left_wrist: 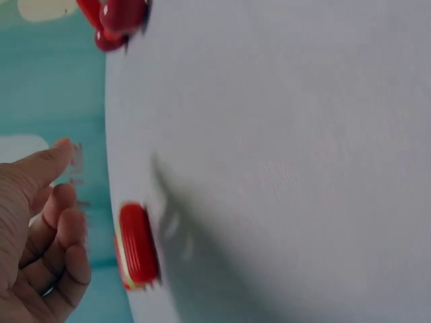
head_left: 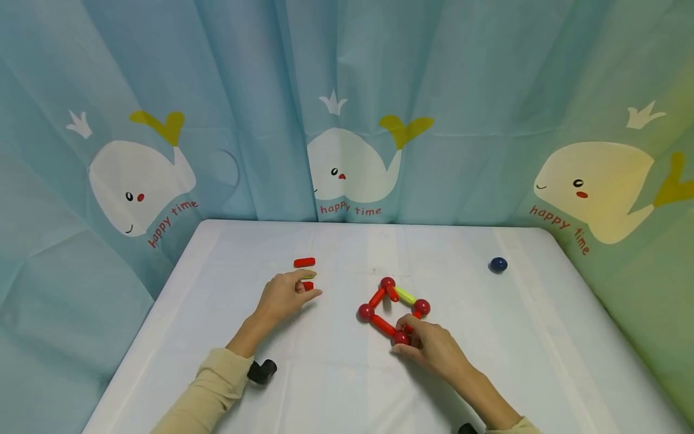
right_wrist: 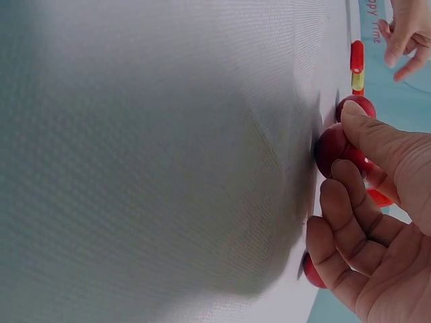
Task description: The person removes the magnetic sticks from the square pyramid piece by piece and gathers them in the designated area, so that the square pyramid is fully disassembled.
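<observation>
On the white table lies a four-sided figure of red balls joined by rods: three red sides and a yellow-green rod (head_left: 405, 296). One more short red rod (head_left: 393, 293) sticks out from its far ball (head_left: 387, 283). My right hand (head_left: 436, 349) pinches the nearest red ball (head_left: 400, 338) between thumb and fingers, covering part of the adjoining red rod. To the left, my left hand (head_left: 282, 298) holds nothing, its thumb and fingers apart. Just beyond its fingertips lie two red rods (head_left: 304, 263) with a yellow-green rod (head_left: 308, 276) between them, partly hidden by the fingers.
A dark blue ball (head_left: 498, 264) sits at the table's far right. Behind the table (head_left: 336, 386) hangs a blue-green curtain (head_left: 461, 175) printed with white whales. A black wrist camera (head_left: 262, 372) shows beside the left wrist.
</observation>
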`<state>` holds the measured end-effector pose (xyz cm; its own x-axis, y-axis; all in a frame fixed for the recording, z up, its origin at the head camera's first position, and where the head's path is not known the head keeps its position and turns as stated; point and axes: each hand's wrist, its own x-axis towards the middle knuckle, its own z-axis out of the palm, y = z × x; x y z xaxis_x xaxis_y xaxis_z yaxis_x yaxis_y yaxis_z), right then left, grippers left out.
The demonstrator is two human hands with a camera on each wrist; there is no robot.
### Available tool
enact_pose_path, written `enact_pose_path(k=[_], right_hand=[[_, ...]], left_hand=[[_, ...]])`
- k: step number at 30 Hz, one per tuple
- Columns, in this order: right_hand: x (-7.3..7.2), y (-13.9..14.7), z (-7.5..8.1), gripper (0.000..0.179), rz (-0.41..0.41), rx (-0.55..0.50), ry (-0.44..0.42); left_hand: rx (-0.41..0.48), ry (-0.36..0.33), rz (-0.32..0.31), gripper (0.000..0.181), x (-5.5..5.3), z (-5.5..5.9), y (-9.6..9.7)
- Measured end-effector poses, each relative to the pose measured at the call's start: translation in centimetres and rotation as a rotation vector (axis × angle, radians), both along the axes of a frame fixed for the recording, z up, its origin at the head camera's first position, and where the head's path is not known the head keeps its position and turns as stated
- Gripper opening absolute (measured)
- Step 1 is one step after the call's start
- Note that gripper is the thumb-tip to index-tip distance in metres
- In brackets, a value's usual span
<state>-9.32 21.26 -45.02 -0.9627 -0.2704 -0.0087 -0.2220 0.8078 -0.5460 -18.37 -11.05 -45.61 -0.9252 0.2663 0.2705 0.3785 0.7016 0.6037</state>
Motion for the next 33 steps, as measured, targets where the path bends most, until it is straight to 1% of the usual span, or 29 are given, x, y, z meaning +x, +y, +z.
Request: enact_pose_path(k=[3, 7, 11, 15, 17, 19, 24, 29, 33], right_hand=[[0.0, 0.0, 0.0, 0.028, -0.005, 0.004, -0.004], [0.1, 0.1, 0.0, 0.028, -0.014, 0.013, -0.004], [0.1, 0.1, 0.0, 0.029, -0.014, 0.016, 0.004], [0.1, 0.2, -0.1, 0.028, -0.004, 0.009, 0.019], [0.1, 0.3, -0.2, 0.028, 0.007, 0.002, 0.032], [0.2, 0.4, -0.2, 0.028, 0.019, -0.006, 0.045], [0.2, 0.3, -0.3, 0.027, 0.041, -0.029, 0.053], [0.3, 0.1, -0.3, 0.026, 0.044, -0.033, 0.057], [0.4, 0.2, -0.2, 0.025, 0.042, -0.029, 0.068]], left_hand=[[0.016, 0.032, -0.07, 0.04, 0.4, 0.3, 1.3], [-0.004, 0.029, -0.154, 0.039, 1.0, 0.8, 3.6], [-0.048, -0.01, -0.224, 0.04, 1.4, 1.6, 6.3], [-0.064, -0.066, -0.287, 0.042, 1.5, 1.9, 8.9], [-0.077, -0.084, -0.305, 0.043, 1.4, 1.8, 10.1], [-0.099, -0.08, -0.318, 0.041, 1.3, 1.7, 11.2], [-0.158, -0.032, -0.349, 0.036, 1.1, 1.3, 13.1], [-0.202, -0.002, -0.353, 0.033, 0.9, 1.1, 14.3], [-0.208, 0.019, -0.344, 0.026, 0.8, 1.0, 14.7]])
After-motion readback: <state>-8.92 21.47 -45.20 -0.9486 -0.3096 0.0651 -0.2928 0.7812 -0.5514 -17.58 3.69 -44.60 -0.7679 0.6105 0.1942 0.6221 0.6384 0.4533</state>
